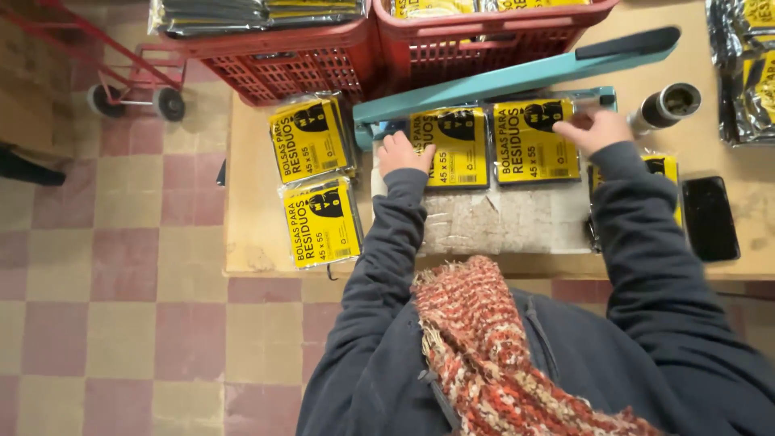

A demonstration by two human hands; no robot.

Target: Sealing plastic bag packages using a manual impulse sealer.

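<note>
Left grip lies flat, released, on the left yellow-labelled bag packet; right grip pinches the top edge of the right packet. Both packets lie side by side under the raised teal heat sealer arm on the desk. A phone rests at right.
</note>
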